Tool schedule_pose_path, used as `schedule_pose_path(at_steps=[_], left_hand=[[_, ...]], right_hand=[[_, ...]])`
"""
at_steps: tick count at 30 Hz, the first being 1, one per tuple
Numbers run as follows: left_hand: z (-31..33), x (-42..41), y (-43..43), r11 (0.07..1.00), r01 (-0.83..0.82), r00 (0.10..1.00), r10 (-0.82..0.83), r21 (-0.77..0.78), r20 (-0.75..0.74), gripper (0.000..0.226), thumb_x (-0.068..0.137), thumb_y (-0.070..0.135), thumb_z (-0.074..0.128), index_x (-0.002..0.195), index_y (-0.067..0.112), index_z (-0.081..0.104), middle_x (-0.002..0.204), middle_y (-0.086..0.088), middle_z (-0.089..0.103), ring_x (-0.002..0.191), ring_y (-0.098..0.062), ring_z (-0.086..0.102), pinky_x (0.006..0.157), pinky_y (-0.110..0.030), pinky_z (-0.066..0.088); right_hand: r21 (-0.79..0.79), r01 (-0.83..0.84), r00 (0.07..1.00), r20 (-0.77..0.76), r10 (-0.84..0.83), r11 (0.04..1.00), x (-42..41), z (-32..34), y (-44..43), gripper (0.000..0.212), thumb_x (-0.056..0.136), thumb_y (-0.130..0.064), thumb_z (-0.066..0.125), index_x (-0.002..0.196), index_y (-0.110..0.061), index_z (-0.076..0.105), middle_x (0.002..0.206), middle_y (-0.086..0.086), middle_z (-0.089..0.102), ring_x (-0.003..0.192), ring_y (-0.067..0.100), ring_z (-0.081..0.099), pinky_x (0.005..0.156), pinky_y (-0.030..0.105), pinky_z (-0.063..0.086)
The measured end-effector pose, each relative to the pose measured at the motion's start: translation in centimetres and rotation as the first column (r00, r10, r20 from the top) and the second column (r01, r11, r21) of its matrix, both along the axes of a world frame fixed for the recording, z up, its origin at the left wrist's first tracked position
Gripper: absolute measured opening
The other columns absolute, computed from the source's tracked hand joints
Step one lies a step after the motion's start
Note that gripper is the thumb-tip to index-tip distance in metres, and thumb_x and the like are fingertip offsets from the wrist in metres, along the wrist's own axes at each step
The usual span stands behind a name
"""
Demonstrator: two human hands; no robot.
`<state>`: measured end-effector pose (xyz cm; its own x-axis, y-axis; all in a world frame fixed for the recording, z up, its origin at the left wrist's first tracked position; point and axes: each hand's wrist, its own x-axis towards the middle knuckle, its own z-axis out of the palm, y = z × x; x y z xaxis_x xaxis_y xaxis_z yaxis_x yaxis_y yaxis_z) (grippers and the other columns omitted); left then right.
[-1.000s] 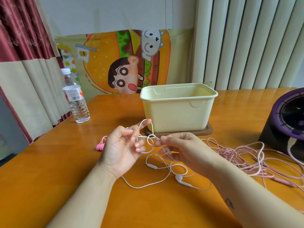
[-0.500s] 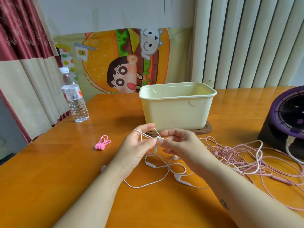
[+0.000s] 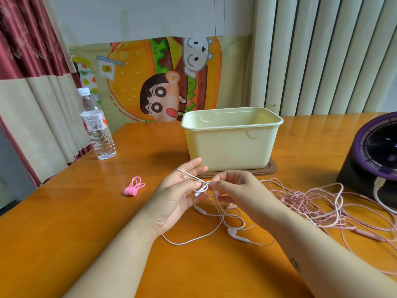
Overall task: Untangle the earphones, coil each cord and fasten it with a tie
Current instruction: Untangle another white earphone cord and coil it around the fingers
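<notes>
Orange wooden table (image 3: pixel 64 233) fills the near view, and on it trails the slack of the white earphones (image 3: pixel 233 233), one bud nearest. Just beyond, the left hand (image 3: pixel 176 196) has their cord looped over its raised fingers and pinched under the thumb, and the right hand (image 3: pixel 238 190) pinches the same knot. Pink ties (image 3: pixel 134 187) lie left, tangled pink earphones (image 3: pixel 311 203) right. Farther stand a cream tub (image 3: pixel 232 147), a bottle (image 3: pixel 96 130) and a purple fan (image 3: pixel 376 151).

Home room, wooden table (image 3: pixel 64 222), cartoon burger wall cloth (image 3: pixel 163 82), red curtain (image 3: pixel 23 39), water bottle (image 3: pixel 96 127)
</notes>
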<state>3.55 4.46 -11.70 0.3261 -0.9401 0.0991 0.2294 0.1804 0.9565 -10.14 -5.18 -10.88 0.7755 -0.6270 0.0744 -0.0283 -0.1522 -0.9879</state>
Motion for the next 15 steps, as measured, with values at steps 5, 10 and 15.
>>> schedule_pose_path(at_steps=[5, 10, 15], left_hand=[[-0.16, 0.21, -0.01, 1.000, -0.016, 1.000, 0.015, 0.017, 0.025, 0.057, 0.076, -0.006, 0.059, 0.124, 0.024, 0.057, 0.123, -0.004, 0.063, 0.076, -0.008, 0.062, 0.053, -0.018, 0.045], [0.12, 0.16, 0.11, 1.000, -0.024, 0.999, 0.024, -0.006, -0.024, 0.063, 0.068, 0.003, 0.064, 0.126, 0.026, 0.055, 0.116, -0.006, 0.066, 0.068, -0.008, 0.058, 0.048, -0.019, 0.040], [0.28, -0.11, 0.37, 1.000, -0.010, 0.997, 0.007, 0.029, 0.081, 0.071, 0.069, -0.001, 0.073, 0.128, 0.032, 0.051, 0.115, -0.004, 0.065, 0.078, -0.012, 0.061, 0.056, -0.020, 0.044]], right_hand=[[0.056, 0.081, 0.996, 0.028, -0.082, 0.995, 0.15, -0.22, -0.27, 0.019, 0.087, -0.016, 0.061, 0.070, -0.020, 0.069, 0.065, 0.000, 0.062, 0.072, 0.017, 0.058, 0.078, 0.037, 0.050], [0.097, -0.008, 0.993, 0.115, -0.003, 0.995, 0.26, -0.07, 0.34, 0.018, 0.089, -0.007, 0.060, 0.073, -0.013, 0.065, 0.059, -0.006, 0.062, 0.068, 0.013, 0.055, 0.081, 0.030, 0.051], [0.115, -0.092, 0.992, 0.092, 0.081, 0.989, -0.03, -0.27, 0.13, 0.012, 0.084, -0.001, 0.065, 0.090, -0.011, 0.068, 0.075, 0.002, 0.067, 0.074, 0.012, 0.065, 0.076, 0.023, 0.052]])
